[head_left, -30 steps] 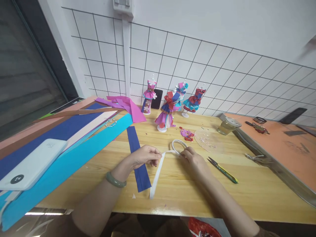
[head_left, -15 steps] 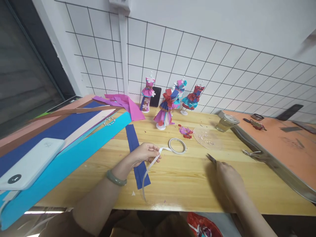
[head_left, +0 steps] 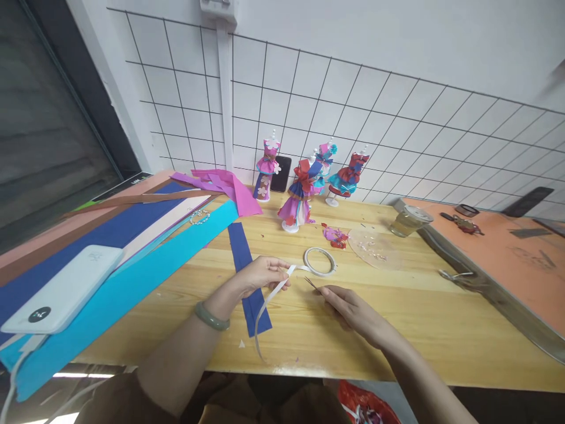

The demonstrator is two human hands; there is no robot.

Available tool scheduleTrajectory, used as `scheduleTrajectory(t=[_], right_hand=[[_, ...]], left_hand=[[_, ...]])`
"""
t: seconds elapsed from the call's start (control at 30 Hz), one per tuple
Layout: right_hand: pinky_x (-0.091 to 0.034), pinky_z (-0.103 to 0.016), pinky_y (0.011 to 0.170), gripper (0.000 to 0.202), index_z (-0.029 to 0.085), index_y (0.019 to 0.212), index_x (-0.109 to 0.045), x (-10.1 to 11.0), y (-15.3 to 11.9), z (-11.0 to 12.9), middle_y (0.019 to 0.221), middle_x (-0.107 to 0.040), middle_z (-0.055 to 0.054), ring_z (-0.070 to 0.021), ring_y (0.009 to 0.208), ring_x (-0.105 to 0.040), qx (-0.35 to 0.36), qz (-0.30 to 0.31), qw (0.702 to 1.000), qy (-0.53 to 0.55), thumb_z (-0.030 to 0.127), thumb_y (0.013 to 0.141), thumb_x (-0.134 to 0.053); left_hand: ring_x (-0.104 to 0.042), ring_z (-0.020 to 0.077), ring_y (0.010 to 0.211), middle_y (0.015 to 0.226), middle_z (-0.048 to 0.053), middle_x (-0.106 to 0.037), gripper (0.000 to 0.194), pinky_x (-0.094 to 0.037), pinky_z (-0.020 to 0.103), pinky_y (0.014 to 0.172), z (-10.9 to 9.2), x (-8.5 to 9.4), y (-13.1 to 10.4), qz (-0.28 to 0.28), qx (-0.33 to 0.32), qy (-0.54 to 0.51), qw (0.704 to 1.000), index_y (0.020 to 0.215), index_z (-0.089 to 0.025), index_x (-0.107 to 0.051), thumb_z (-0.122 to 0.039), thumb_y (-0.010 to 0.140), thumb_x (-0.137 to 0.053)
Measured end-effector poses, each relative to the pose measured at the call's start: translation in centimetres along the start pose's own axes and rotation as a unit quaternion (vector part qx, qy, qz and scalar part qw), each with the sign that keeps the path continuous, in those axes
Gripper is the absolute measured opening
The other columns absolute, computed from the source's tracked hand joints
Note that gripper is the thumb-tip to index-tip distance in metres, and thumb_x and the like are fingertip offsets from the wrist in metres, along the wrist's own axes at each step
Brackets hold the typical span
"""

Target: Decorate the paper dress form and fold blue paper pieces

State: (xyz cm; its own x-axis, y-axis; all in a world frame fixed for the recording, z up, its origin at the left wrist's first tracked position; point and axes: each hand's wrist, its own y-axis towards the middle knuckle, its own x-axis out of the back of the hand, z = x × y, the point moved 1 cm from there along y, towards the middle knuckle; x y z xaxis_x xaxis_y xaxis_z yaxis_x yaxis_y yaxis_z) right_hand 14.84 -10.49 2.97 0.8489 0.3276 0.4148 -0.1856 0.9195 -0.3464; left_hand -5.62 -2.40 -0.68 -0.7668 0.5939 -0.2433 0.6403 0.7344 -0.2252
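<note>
My left hand (head_left: 265, 274) pinches a strip of white double-sided tape (head_left: 273, 292). One end of the strip runs to the tape roll (head_left: 320, 261) lying on the table, and the other hangs in a curl toward the table's front edge. Beneath that hand lies a dark blue strip of paper (head_left: 241, 244), partly covered by my wrist. My right hand (head_left: 346, 303) is closed around small scissors (head_left: 312, 285). Their blades point left, slightly apart, near the tape strip but not touching it; the handles are hidden in my fingers.
Several small dress forms in paper dresses (head_left: 295, 197) stand at the back, beside a phone (head_left: 281, 175). Coloured paper sheets (head_left: 185, 244) and a white power bank (head_left: 66, 288) cover the left. A clear dish (head_left: 375, 247) and a cup (head_left: 411, 221) are at the right.
My right hand has moved left with the scissors, from the right of the table to close by the tape roll. My left hand still pinches the tape. The view has shifted slightly.
</note>
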Motion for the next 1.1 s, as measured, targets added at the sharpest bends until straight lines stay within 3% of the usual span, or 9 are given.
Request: scheduleTrajectory(t=[0.13, 0.37, 0.53, 0.67, 0.77, 0.87, 0.93, 1.03, 1.1], right_hand=[[-0.022, -0.017, 0.037, 0.049, 0.015, 0.087, -0.054, -0.7, 1.7, 0.5, 0.058, -0.033, 0.005, -0.0044, 0.043, -0.027, -0.045, 0.032, 0.996, 0.075, 0.06, 0.075, -0.039], [-0.013, -0.017, 0.036, 0.046, 0.015, 0.081, -0.051, -1.3, 3.1, 0.6, 0.057, -0.032, 0.007, -0.0023, 0.039, -0.02, -0.037, 0.089, 0.981, 0.165, 0.06, 0.073, -0.042], [-0.016, -0.018, 0.034, 0.046, 0.014, 0.078, -0.052, -1.6, 3.9, 0.2, 0.052, -0.031, 0.007, -0.0034, 0.036, -0.023, 0.001, 0.065, 0.992, 0.11, 0.059, 0.075, -0.041], [-0.021, -0.019, 0.037, 0.046, 0.013, 0.07, -0.052, -1.4, 3.6, 0.1, 0.048, -0.03, 0.006, -0.0053, 0.04, -0.027, 0.055, 0.025, 0.998, 0.024, 0.056, 0.079, -0.037], [-0.029, -0.02, 0.043, 0.045, 0.014, 0.065, -0.052, -0.6, 2.5, 0.1, 0.05, -0.038, 0.004, -0.0076, 0.045, -0.035, 0.089, 0.005, 0.995, -0.048, 0.052, 0.081, -0.034], [-0.039, -0.024, 0.055, 0.04, 0.015, 0.081, -0.059, 1.5, 1.5, -0.9, 0.066, -0.057, -0.003, -0.0142, 0.059, -0.05, 0.104, -0.058, 0.983, -0.142, 0.048, 0.082, -0.035], [-0.041, -0.028, 0.063, 0.039, 0.017, 0.095, -0.059, 3.4, 1.0, -2.5, 0.084, -0.063, -0.008, -0.0203, 0.074, -0.056, 0.077, -0.159, 0.959, -0.222, 0.044, 0.082, -0.035], [-0.042, -0.033, 0.061, 0.041, 0.014, 0.099, -0.057, 5.8, 0.3, -5.9, 0.086, -0.063, -0.015, -0.0258, 0.075, -0.059, -0.042, -0.305, 0.881, -0.358, 0.041, 0.083, -0.031], [-0.042, -0.035, 0.059, 0.04, 0.012, 0.094, -0.058, 6.4, -0.1, -7.6, 0.082, -0.062, -0.017, -0.0263, 0.071, -0.059, -0.077, -0.334, 0.842, -0.417, 0.038, 0.084, -0.029]], left_hand=[[-0.061, 0.014, 0.065, 0.073, 0.007, -0.063, 0.051, -0.047, 0.028, 0.064, 0.0, -0.1, -0.2, 0.02, 0.001, -0.007, 1.0, 0.109, -0.012, -0.052, -0.026, 0.063, -0.067], [-0.062, 0.016, 0.065, 0.072, 0.007, -0.064, 0.065, -0.048, 0.03, 0.063, 0.2, -0.5, -0.2, 0.031, 0.021, -0.009, 0.999, 0.121, -0.013, -0.038, -0.022, 0.063, -0.067], [-0.062, 0.0168, 0.064, 0.072, 0.008, -0.064, 0.083, -0.048, 0.032, 0.062, 0.1, -0.6, -0.3, 0.029, 0.021, -0.011, 0.999, 0.13, -0.014, -0.021, -0.022, 0.063, -0.068], [-0.062, 0.0167, 0.065, 0.073, 0.007, -0.063, 0.083, -0.048, 0.032, 0.064, 0.2, -0.4, -0.4, 0.031, 0.014, -0.007, 0.999, 0.131, -0.015, -0.02, -0.022, 0.063, -0.067], [-0.062, 0.0163, 0.064, 0.072, 0.006, -0.063, 0.081, -0.048, 0.031, 0.063, 0.0, -0.2, -0.4, 0.02, 0.011, -0.002, 1.0, 0.13, -0.015, -0.022, -0.021, 0.063, -0.067], [-0.062, 0.0164, 0.063, 0.07, 0.006, -0.063, 0.078, -0.048, 0.03, 0.062, -0.2, 0.0, -0.3, 0.008, 0.003, -0.012, 1.0, 0.129, -0.014, -0.026, -0.021, 0.063, -0.067], [-0.062, 0.0162, 0.065, 0.071, 0.007, -0.063, 0.076, -0.047, 0.029, 0.061, -0.3, 0.1, -0.2, -0.001, -0.008, -0.021, 1.0, 0.127, -0.014, -0.028, -0.021, 0.063, -0.067], [-0.059, 0.0126, 0.062, 0.076, 0.009, -0.064, 0.071, -0.044, 0.023, 0.057, -0.4, 0.2, -0.1, -0.012, -0.038, -0.018, 0.999, 0.126, -0.014, -0.032, -0.021, 0.064, -0.066], [-0.056, 0.0096, 0.058, 0.079, 0.011, -0.065, 0.068, -0.042, 0.022, 0.055, -0.5, 0.2, -0.1, -0.015, -0.056, -0.018, 0.998, 0.125, -0.013, -0.034, -0.022, 0.065, -0.066]])
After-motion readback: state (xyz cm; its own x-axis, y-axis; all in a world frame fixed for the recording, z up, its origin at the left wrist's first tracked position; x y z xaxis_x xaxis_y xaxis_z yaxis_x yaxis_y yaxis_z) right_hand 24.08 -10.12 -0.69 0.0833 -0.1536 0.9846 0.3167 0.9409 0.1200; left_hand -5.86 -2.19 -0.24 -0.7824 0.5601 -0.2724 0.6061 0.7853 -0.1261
